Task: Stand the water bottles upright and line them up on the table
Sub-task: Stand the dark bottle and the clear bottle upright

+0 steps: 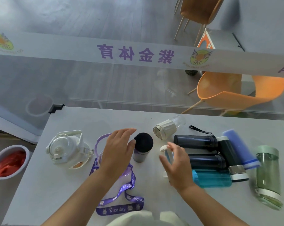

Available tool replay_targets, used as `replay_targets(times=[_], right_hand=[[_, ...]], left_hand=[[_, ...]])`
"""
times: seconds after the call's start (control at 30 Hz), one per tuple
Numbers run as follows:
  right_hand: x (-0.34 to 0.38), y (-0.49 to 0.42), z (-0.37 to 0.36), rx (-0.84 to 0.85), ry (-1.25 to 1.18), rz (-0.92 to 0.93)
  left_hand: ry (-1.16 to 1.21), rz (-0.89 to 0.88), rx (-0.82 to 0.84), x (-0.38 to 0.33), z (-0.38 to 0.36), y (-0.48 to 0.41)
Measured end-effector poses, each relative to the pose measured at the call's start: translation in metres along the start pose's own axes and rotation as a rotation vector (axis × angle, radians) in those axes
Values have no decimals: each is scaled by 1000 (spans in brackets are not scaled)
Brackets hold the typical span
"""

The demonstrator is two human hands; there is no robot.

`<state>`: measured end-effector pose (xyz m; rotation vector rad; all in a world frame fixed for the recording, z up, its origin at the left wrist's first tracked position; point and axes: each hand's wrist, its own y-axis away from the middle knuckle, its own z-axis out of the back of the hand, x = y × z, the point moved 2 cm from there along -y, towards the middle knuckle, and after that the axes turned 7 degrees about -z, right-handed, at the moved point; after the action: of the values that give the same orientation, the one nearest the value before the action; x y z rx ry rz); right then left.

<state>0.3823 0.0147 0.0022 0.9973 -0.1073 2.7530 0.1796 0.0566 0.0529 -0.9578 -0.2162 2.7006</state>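
The left hand [117, 150], fingers spread wide, hovers by the upright black-capped bottle [142, 146] on the worktop [69, 190]. The right hand [177, 165], fingers wide too, nears a small clear bottle [166, 151]. Next, I'd guess: grip it, stand it alongside.

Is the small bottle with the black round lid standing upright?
Upright: the small bottle with the black round lid shows its lid from above, body below.

Open table [69, 185] front-left and far edge; lying bottles [208, 160] crowd right, black-lid bottle [142, 148] and purple strap [121, 207] block centre
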Motion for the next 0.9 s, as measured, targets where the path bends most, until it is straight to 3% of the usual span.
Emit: replay_targets(times=[0.07, 0.17, 0.27, 0.4, 0.6, 0.8, 0.9], right_hand=[[-29, 12, 1, -35, 124, -75], [-57, 30, -11, 61, 418, -112], [-66, 34, -22, 100, 527, -97], [-71, 29, -28, 92, 515, -64], [-74, 32, -29, 132, 383, 58], [-83, 31, -27, 160, 266, 195], [-85, 25, -22, 175, 292, 279]], left_hand=[[12, -5, 1, -7, -2, 0], [17, -9, -12, -15, -9, 2], [9, 12, -41, -21, -17, 6], [-9, 11, -102, -26, -26, 14], [-84, -86, -322, -39, -34, 36], [-62, -168, -303, -41, -61, 57], [-55, -313, -278, -42, -74, 68]])
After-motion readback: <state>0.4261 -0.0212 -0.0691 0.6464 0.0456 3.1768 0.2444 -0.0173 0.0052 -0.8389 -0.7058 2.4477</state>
